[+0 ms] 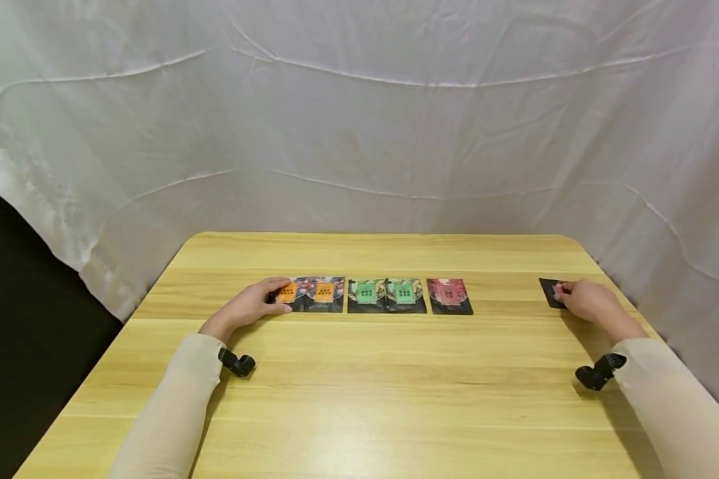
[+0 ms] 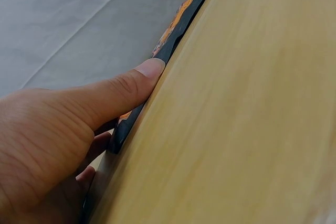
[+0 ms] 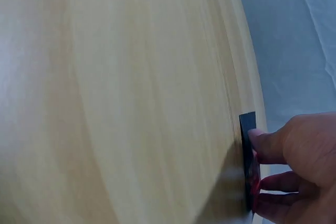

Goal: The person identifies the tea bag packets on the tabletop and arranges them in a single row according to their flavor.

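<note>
In the head view, my left hand (image 1: 245, 307) grips the leftmost orange-labelled food packet (image 1: 287, 293), thumb along its near edge and fingers at its far edge. The packet lies on the table against a second orange-labelled packet (image 1: 325, 293). The left wrist view shows the thumb (image 2: 123, 90) on the packet's dark edge. At the far right, my right hand (image 1: 590, 305) pinches a dark packet (image 1: 548, 291). In the right wrist view this packet (image 3: 247, 150) shows some red and stands tilted at the table's edge; much of its front is hidden.
Two green-labelled packets (image 1: 366, 295) lie side by side right of the orange ones. A red-labelled packet (image 1: 450, 297) lies further right in the same row. The wooden table (image 1: 359, 386) has a pale curtain (image 1: 359, 133) behind it.
</note>
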Available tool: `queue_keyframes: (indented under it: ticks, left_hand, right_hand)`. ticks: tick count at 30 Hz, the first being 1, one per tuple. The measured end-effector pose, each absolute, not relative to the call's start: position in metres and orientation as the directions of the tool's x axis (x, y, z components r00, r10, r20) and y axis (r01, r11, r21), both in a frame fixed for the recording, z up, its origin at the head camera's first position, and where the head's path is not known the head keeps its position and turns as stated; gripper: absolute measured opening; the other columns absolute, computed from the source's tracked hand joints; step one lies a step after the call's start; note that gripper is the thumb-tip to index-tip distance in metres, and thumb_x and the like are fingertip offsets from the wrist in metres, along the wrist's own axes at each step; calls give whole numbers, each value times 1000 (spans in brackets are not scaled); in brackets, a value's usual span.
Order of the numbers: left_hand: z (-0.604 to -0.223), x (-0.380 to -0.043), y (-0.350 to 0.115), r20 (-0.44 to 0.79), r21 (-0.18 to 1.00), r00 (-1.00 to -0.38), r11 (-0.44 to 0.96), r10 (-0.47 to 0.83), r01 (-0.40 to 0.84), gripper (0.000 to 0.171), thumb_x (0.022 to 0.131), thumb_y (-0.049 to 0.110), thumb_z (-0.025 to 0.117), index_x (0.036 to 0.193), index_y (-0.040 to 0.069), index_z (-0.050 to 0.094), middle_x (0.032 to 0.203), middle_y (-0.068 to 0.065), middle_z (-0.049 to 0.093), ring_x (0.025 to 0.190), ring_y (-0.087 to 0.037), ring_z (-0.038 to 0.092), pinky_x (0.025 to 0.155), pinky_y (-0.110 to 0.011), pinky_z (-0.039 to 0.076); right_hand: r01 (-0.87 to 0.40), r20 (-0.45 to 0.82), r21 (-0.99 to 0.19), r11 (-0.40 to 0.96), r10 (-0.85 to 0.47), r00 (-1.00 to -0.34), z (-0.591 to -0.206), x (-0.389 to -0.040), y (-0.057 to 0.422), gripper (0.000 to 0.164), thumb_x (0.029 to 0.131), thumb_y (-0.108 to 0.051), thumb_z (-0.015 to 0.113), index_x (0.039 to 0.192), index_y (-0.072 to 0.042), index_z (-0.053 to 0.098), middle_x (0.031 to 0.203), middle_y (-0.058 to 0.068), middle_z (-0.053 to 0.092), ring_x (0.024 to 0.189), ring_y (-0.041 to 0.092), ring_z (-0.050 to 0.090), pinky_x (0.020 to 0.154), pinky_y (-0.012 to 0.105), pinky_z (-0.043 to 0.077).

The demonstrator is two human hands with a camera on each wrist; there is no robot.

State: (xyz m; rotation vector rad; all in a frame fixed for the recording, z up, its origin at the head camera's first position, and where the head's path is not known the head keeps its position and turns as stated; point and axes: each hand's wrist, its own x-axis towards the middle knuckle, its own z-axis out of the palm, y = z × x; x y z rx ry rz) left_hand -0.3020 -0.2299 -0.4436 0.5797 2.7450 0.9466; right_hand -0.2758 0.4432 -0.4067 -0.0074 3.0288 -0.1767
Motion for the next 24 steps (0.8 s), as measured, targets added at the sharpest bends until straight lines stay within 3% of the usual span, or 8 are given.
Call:
queue_keyframes:
  ticks: [5, 9, 13, 18, 24]
  left_hand:
    - [-444, -301, -230, -37, 613, -907, 726, 420, 311, 75, 91, 42, 68, 152, 11, 37, 154, -19, 32, 141, -41, 27, 111, -59, 25]
    - [-444, -301, -231, -38, 610, -908, 729, 417, 309, 75, 91, 42, 68, 152, 11, 37, 154, -20, 32, 141, -42, 27, 111, -60, 24]
    - [-445, -303, -231, -43, 619, -911, 727, 411, 299, 74, 91, 41, 68, 152, 13, 38, 155, -18, 32, 142, -40, 26, 112, -59, 24]
    - [-445, -303, -231, -41, 621, -909, 723, 415, 302, 75, 91, 42, 68, 152, 12, 37, 155, -19, 32, 142, -41, 26, 111, -60, 24]
    - [-447, -304, -231, -40, 622, -907, 721, 419, 305, 74, 92, 40, 68, 153, 12, 37, 155, -19, 32, 142, -40, 26, 112, -59, 24]
  right_hand:
    - [5, -48, -195, 981, -4, -999, -411, -273, 437, 63, 102, -45, 47, 122, 13, 57, 119, 37, 57, 105, 61, 49, 86, 68, 40]
    - [9, 0, -241, 971, 10, -1000, -414, -272, 434, 53, 100, -42, 54, 110, 10, 58, 105, 32, 63, 97, 57, 53, 80, 64, 42]
    - [0, 18, -237, 971, 5, -1000, -418, -273, 433, 48, 102, -33, 53, 120, 11, 58, 113, 34, 61, 102, 59, 51, 84, 67, 40]
    - [13, -15, -199, 980, 10, -1000, -421, -274, 433, 54, 104, -35, 46, 137, 8, 49, 127, 39, 50, 110, 64, 44, 89, 70, 37]
    - [32, -53, -134, 990, 25, -998, -418, -273, 426, 55, 105, -35, 45, 138, 9, 46, 129, 38, 48, 108, 63, 46, 90, 68, 40]
